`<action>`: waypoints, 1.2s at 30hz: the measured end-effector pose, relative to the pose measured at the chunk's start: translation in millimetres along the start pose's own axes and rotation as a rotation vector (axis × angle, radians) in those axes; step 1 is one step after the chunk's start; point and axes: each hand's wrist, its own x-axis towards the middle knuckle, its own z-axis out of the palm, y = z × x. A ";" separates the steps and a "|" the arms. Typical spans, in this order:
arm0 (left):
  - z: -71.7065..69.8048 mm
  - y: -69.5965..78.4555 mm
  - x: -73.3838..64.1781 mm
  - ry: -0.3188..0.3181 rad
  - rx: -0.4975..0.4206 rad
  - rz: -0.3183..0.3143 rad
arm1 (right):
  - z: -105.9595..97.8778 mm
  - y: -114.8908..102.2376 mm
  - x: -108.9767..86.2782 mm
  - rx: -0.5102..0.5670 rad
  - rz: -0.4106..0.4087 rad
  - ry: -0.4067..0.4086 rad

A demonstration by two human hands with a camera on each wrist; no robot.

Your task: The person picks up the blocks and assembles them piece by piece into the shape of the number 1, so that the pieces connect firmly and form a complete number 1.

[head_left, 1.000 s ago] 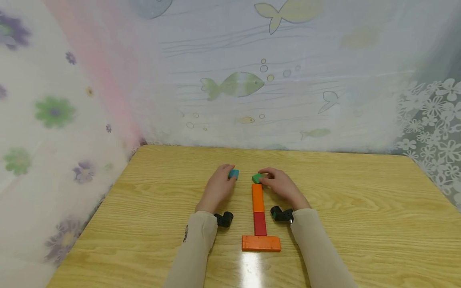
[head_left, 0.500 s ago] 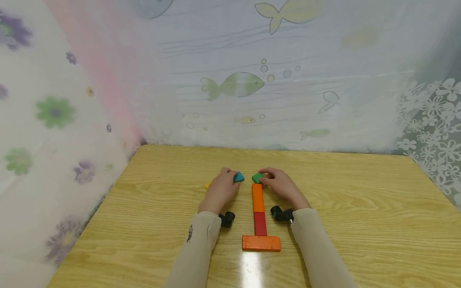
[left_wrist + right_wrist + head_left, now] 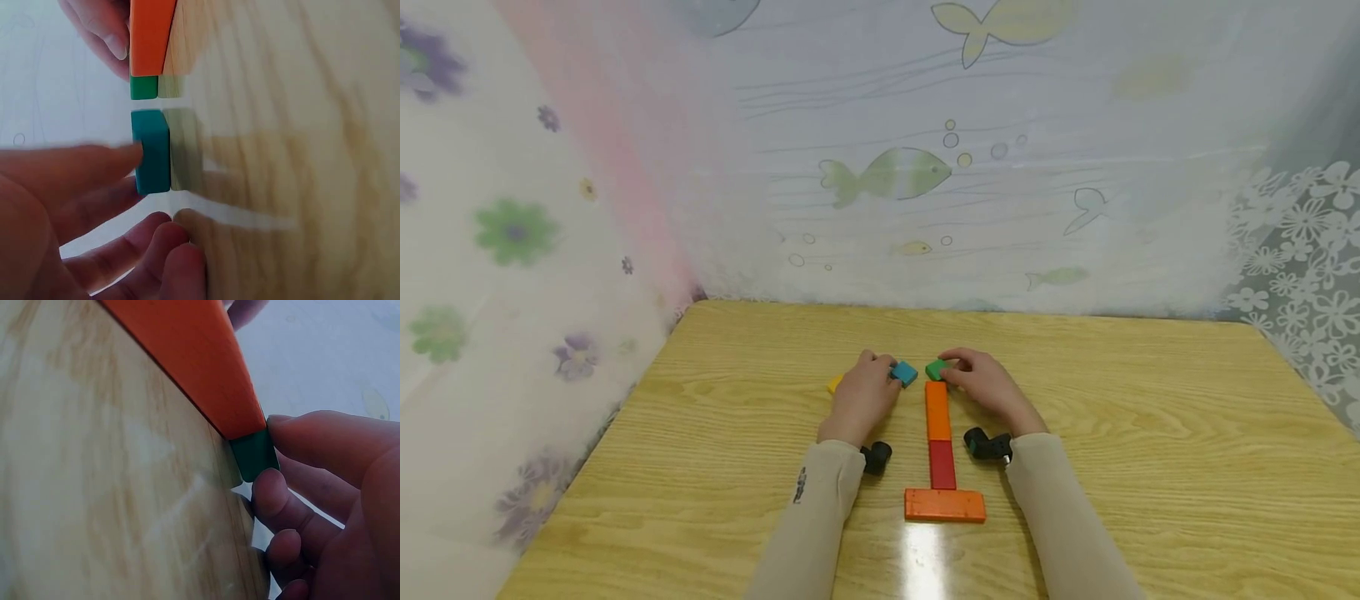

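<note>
My left hand pinches a blue block between thumb and forefinger, low at the tabletop; the left wrist view shows the block with a small gap to the green one. Across from it, my right hand holds a green block at the far end of an upright orange block. A red block continues that line toward me, ending at a crosswise orange block. In the right wrist view the green block is between thumb and fingers, against the orange one.
A yellow block lies left of my left hand, mostly hidden by it. Black wrist cameras stick out inward from both sleeves. The wooden table ends at a curtain printed with fish.
My left hand has slid the blue block rightward, nearer the green block, and turned it. The yellow block has come into view behind that hand. My right hand has stayed in place.
</note>
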 end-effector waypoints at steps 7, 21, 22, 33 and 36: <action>0.4 0.5 0.3 -0.056 0.019 0.008 | 0.3 -0.4 1.2 -0.009 -0.013 0.001; 1.6 2.7 3.1 -0.108 0.040 0.030 | 0.0 1.3 0.4 -0.004 -0.012 0.001; 2.0 3.0 3.5 -0.110 0.032 0.026 | 0.1 1.3 0.4 -0.006 -0.013 0.001; 3.5 4.3 6.7 -0.106 -0.041 0.003 | -0.4 2.5 2.3 -0.019 -0.015 0.001; 3.7 4.9 7.0 -0.117 -0.063 0.017 | -0.5 2.1 2.2 -0.021 -0.011 0.001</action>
